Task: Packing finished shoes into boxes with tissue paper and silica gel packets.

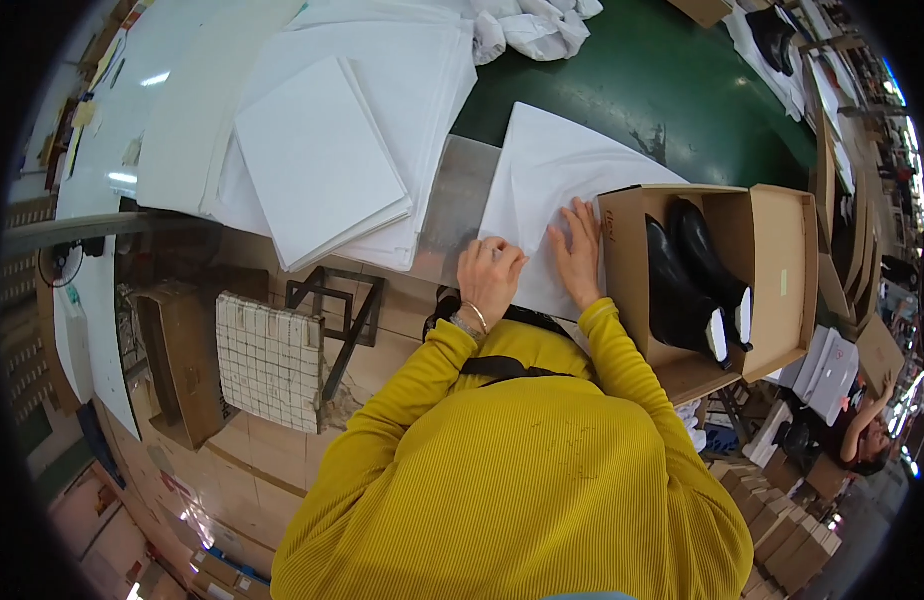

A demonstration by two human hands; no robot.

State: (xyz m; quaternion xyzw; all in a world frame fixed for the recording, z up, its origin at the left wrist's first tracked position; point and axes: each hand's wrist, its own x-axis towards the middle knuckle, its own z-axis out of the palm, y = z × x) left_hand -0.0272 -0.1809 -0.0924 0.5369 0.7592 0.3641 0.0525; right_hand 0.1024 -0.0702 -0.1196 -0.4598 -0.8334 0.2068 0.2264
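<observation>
A sheet of thin white paper lies on the table in front of me, its far corner pointing away over the green surface. My left hand is closed at the sheet's left side, with thumb and fingertips pinched together on the paper. Over the right part of the sheet my right hand rests flat, fingers stretched and slightly apart. Just right of that hand stands an open brown cardboard shoebox. Inside it lies a pair of shiny black ankle boots, with white at the heels.
Left of my hands sit a stack of white sheets and a metal plate. Crumpled white paper lies farther back on the green tabletop. A checked stool seat is below left. Another person works far right.
</observation>
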